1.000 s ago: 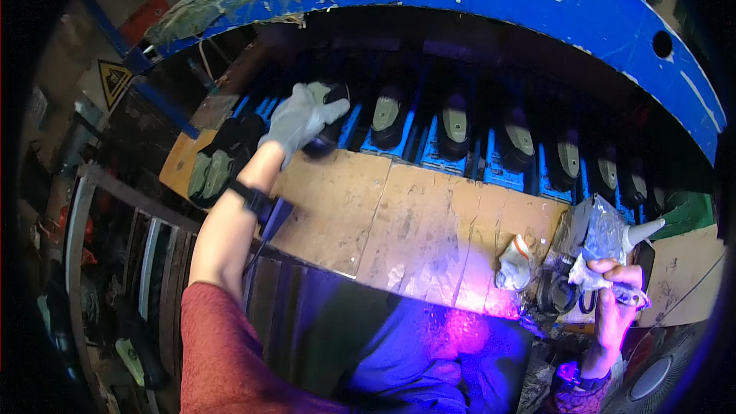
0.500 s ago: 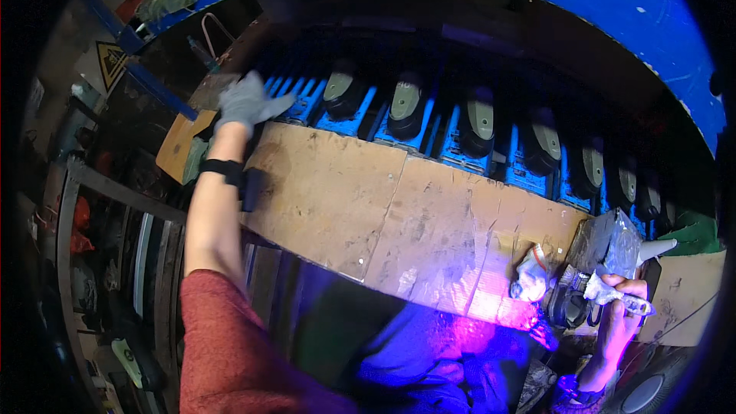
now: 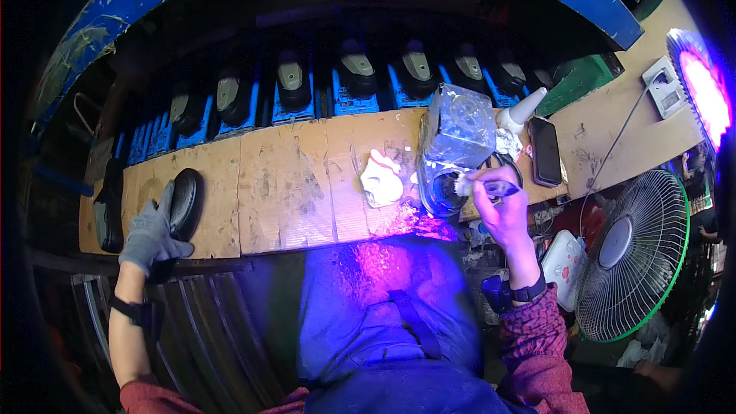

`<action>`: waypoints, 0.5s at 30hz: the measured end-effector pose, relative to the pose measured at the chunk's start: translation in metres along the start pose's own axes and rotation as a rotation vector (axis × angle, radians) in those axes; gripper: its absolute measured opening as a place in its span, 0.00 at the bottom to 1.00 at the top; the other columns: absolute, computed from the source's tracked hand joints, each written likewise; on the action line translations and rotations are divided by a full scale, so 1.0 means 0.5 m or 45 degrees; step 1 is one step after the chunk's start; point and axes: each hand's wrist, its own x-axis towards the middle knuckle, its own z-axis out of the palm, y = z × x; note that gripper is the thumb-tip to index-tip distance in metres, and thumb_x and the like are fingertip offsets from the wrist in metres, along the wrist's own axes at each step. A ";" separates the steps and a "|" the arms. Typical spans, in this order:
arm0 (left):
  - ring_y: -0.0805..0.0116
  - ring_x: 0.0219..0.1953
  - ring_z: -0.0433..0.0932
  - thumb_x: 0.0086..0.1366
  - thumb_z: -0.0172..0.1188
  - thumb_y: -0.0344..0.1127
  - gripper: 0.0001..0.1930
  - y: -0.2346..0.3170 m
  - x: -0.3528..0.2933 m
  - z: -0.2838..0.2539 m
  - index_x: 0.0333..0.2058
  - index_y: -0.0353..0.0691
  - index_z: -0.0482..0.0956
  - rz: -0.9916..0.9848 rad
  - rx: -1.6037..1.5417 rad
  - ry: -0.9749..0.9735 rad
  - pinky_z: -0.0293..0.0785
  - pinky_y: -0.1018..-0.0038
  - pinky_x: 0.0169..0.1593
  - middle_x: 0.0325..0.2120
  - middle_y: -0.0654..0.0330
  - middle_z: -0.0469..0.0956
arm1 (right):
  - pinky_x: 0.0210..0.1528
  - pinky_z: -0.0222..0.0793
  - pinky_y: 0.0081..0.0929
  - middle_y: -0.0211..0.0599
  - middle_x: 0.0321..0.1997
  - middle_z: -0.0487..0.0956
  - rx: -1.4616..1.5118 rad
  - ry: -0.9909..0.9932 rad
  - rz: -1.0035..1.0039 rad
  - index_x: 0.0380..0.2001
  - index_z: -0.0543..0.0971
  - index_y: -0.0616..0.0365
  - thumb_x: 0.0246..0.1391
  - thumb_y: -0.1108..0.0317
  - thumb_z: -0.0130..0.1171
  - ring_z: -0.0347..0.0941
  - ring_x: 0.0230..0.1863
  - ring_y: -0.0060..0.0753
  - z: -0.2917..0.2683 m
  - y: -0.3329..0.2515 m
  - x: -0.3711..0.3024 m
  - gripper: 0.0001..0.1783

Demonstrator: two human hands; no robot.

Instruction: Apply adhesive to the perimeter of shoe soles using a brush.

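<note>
My left hand (image 3: 148, 239), in a grey glove, grips a black shoe (image 3: 186, 203) at the near left edge of the cardboard-covered bench. Its fingers lie along the shoe's side and its thumb is by the near end; the palm hides part of the shoe. In my bare right hand (image 3: 500, 211) is a brush with whitish bristles (image 3: 462, 184). The bristles are over a dark, round pot (image 3: 442, 192) beside a glue-smeared metal box (image 3: 461, 126). Another black shoe with a grey-green top (image 3: 110, 211) rests left of my gloved hand.
Several black shoes with grey-green tops (image 3: 291, 77) stand in a row on blue racks (image 3: 294, 103) behind the bench (image 3: 284, 176). A crumpled white cloth (image 3: 381, 179), a white cone (image 3: 527, 106) and a phone (image 3: 545, 153) lie on it. A fan (image 3: 632, 253) and a glowing lamp (image 3: 701, 88) are at right.
My left hand has come back from the rack's left end and now holds a black shoe above the bench edge. My right hand has brought the brush over the pot. The view has swung right.
</note>
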 end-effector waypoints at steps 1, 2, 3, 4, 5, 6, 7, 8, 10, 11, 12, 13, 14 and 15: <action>0.38 0.48 0.75 0.37 0.75 0.52 0.65 0.013 -0.001 -0.008 0.71 0.50 0.43 -0.019 0.001 -0.019 0.71 0.56 0.53 0.47 0.37 0.72 | 0.37 0.73 0.26 0.39 0.33 0.81 0.110 -0.060 0.121 0.35 0.76 0.61 0.55 0.74 0.62 0.80 0.33 0.33 0.002 -0.003 0.004 0.06; 0.38 0.48 0.75 0.37 0.75 0.52 0.65 0.022 -0.004 -0.015 0.71 0.51 0.42 -0.027 0.007 0.023 0.71 0.56 0.53 0.46 0.37 0.73 | 0.37 0.73 0.27 0.40 0.34 0.81 0.021 -0.092 0.043 0.35 0.76 0.61 0.54 0.74 0.62 0.80 0.34 0.34 0.001 -0.006 0.009 0.06; 0.39 0.48 0.76 0.37 0.75 0.53 0.65 0.030 -0.007 -0.020 0.71 0.52 0.43 -0.073 0.061 0.021 0.70 0.57 0.54 0.45 0.37 0.74 | 0.37 0.74 0.27 0.41 0.34 0.81 -0.031 -0.139 0.002 0.35 0.76 0.61 0.54 0.73 0.63 0.80 0.34 0.36 0.000 -0.009 0.012 0.06; 0.40 0.48 0.76 0.37 0.75 0.53 0.65 0.037 -0.011 -0.026 0.71 0.52 0.43 -0.106 0.026 0.053 0.70 0.58 0.54 0.45 0.37 0.74 | 0.37 0.74 0.28 0.42 0.35 0.82 -0.084 -0.179 -0.039 0.35 0.76 0.61 0.54 0.73 0.63 0.80 0.34 0.37 -0.003 -0.011 0.016 0.07; 0.40 0.48 0.76 0.37 0.75 0.53 0.65 0.044 -0.020 -0.031 0.71 0.51 0.43 -0.144 0.001 0.100 0.70 0.58 0.53 0.45 0.38 0.74 | 0.38 0.74 0.30 0.43 0.36 0.82 0.035 -0.152 -0.001 0.35 0.77 0.60 0.53 0.73 0.64 0.81 0.36 0.40 -0.005 -0.012 0.017 0.08; 0.41 0.48 0.76 0.37 0.74 0.53 0.65 0.056 -0.028 -0.037 0.71 0.51 0.43 -0.234 -0.010 0.064 0.71 0.59 0.53 0.45 0.38 0.74 | 0.38 0.74 0.30 0.43 0.36 0.82 0.009 -0.150 -0.007 0.35 0.77 0.60 0.53 0.73 0.64 0.81 0.36 0.40 -0.008 -0.012 0.018 0.08; 0.41 0.52 0.74 0.38 0.75 0.51 0.64 0.067 -0.041 -0.045 0.71 0.47 0.44 -0.281 -0.204 0.178 0.69 0.59 0.57 0.50 0.36 0.71 | 0.38 0.74 0.30 0.43 0.36 0.82 0.005 -0.148 -0.011 0.36 0.77 0.61 0.53 0.72 0.64 0.81 0.36 0.40 -0.010 -0.010 0.019 0.08; 0.41 0.54 0.73 0.39 0.75 0.50 0.63 0.091 -0.049 -0.049 0.71 0.46 0.44 -0.230 -0.342 0.436 0.68 0.59 0.58 0.52 0.36 0.70 | 0.38 0.74 0.30 0.43 0.36 0.82 0.009 -0.142 -0.004 0.36 0.77 0.61 0.53 0.72 0.64 0.81 0.36 0.40 -0.012 -0.008 0.016 0.08; 0.41 0.58 0.70 0.40 0.75 0.48 0.62 0.143 -0.075 -0.058 0.70 0.42 0.45 -0.160 -0.595 0.934 0.67 0.60 0.61 0.57 0.34 0.66 | 0.39 0.74 0.29 0.42 0.36 0.82 -0.032 -0.145 -0.034 0.38 0.77 0.61 0.53 0.73 0.64 0.81 0.37 0.38 -0.011 -0.001 0.009 0.09; 0.45 0.62 0.67 0.40 0.77 0.45 0.62 0.175 -0.092 -0.058 0.69 0.38 0.45 -0.139 -0.826 1.075 0.64 0.62 0.64 0.62 0.36 0.61 | 0.39 0.74 0.28 0.42 0.36 0.82 -0.009 -0.116 -0.020 0.38 0.77 0.61 0.53 0.73 0.65 0.81 0.37 0.38 -0.009 0.003 0.004 0.10; 0.53 0.59 0.70 0.39 0.79 0.43 0.61 0.219 -0.098 -0.049 0.67 0.34 0.49 -0.093 -1.121 1.207 0.66 0.63 0.62 0.58 0.42 0.66 | 0.40 0.74 0.28 0.41 0.36 0.82 0.034 -0.115 0.036 0.39 0.77 0.60 0.53 0.73 0.65 0.81 0.37 0.37 -0.005 0.006 -0.004 0.10; 0.57 0.54 0.72 0.39 0.81 0.42 0.57 0.266 -0.100 -0.033 0.64 0.31 0.53 -0.003 -1.353 1.291 0.69 0.60 0.60 0.52 0.47 0.70 | 0.40 0.74 0.26 0.41 0.37 0.82 -0.017 -0.092 0.029 0.39 0.78 0.60 0.53 0.74 0.65 0.81 0.38 0.35 -0.004 0.008 -0.013 0.10; 0.57 0.50 0.75 0.46 0.78 0.38 0.44 0.313 -0.106 -0.010 0.57 0.30 0.61 -0.002 -1.645 0.945 0.72 0.59 0.57 0.47 0.49 0.72 | 0.41 0.74 0.25 0.39 0.38 0.82 0.002 -0.033 0.083 0.39 0.78 0.61 0.54 0.74 0.64 0.81 0.38 0.30 0.001 0.010 -0.025 0.09; 0.54 0.49 0.75 0.48 0.74 0.35 0.37 0.352 -0.108 0.016 0.54 0.31 0.64 0.163 -1.536 1.065 0.72 0.58 0.56 0.47 0.48 0.72 | 0.41 0.73 0.23 0.38 0.40 0.82 0.049 0.023 0.161 0.39 0.78 0.62 0.56 0.73 0.63 0.80 0.38 0.26 0.003 0.008 -0.040 0.08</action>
